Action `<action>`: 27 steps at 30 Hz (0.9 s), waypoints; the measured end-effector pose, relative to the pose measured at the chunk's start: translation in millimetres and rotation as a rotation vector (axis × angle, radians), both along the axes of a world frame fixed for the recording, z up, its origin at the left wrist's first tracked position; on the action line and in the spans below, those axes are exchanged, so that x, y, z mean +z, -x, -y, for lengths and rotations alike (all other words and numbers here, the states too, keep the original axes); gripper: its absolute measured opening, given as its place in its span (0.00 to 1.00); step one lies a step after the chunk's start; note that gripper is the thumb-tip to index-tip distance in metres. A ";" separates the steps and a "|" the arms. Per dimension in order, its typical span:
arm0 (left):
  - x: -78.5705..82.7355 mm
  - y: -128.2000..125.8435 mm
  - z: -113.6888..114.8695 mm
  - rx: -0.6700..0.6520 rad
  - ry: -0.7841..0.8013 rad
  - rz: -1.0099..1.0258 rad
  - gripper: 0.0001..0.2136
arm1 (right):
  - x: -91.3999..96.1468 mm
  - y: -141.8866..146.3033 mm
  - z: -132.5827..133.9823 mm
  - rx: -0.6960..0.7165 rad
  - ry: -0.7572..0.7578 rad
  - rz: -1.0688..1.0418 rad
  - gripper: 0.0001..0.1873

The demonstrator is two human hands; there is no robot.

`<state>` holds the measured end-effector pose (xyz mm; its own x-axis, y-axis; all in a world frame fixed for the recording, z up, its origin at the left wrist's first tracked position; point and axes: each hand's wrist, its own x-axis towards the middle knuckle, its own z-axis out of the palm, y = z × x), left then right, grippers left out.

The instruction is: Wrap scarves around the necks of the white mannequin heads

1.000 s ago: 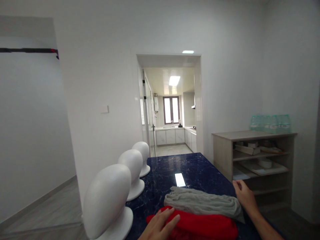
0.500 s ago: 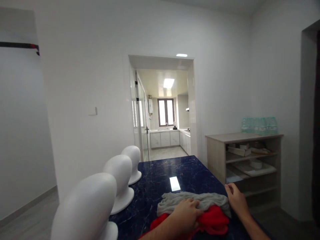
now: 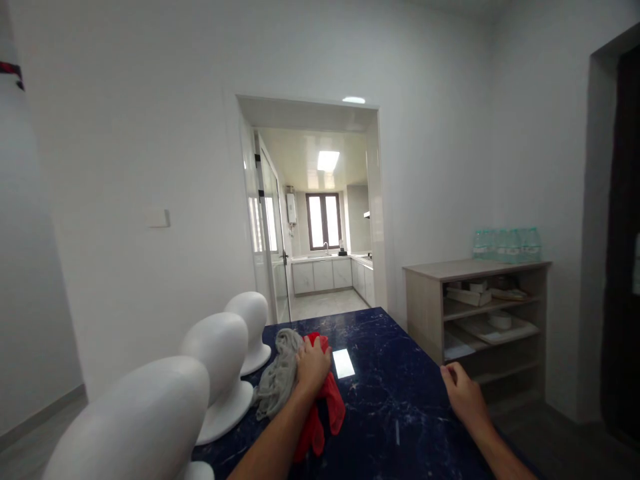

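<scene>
My left hand [image 3: 314, 367] is closed on a bunched red cloth [image 3: 334, 403] on the dark blue marbled table [image 3: 395, 373]. Its fingers point toward the far edge, and part of the red fabric is hidden under the hand and forearm. Against the hand's left side lies a crumpled grey cloth [image 3: 277, 383], close to the white stands. Over by the table's right edge, my right hand [image 3: 464, 395] is curled with thumb and fingers together, and no cloth shows in it.
Three white head-shaped stands [image 3: 215, 353] line the table's left side. Beyond the right edge stands a wooden shelf unit [image 3: 425, 300] with several water bottles [image 3: 507, 245] on top. A doorway behind the table opens onto a kitchen [image 3: 325, 273].
My left hand has carried the grey and red cloths from the near right of the table to the far left, beside the stands. My right hand stays by the right edge. The view has shifted slightly.
</scene>
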<state>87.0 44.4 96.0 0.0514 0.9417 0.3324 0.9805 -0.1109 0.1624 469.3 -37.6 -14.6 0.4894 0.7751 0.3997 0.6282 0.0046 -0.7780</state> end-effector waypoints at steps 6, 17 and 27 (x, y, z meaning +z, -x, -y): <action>-55.0 12.9 37.9 -0.100 0.188 -0.110 0.30 | -2.3 1.7 -1.1 0.021 0.010 0.016 0.23; -53.1 62.7 19.8 -0.024 0.211 -0.024 0.25 | -2.6 0.9 0.4 0.023 0.032 0.009 0.24; -62.9 41.2 68.3 -0.339 0.153 -0.023 0.28 | -4.7 -1.0 -3.7 0.035 0.009 -0.001 0.23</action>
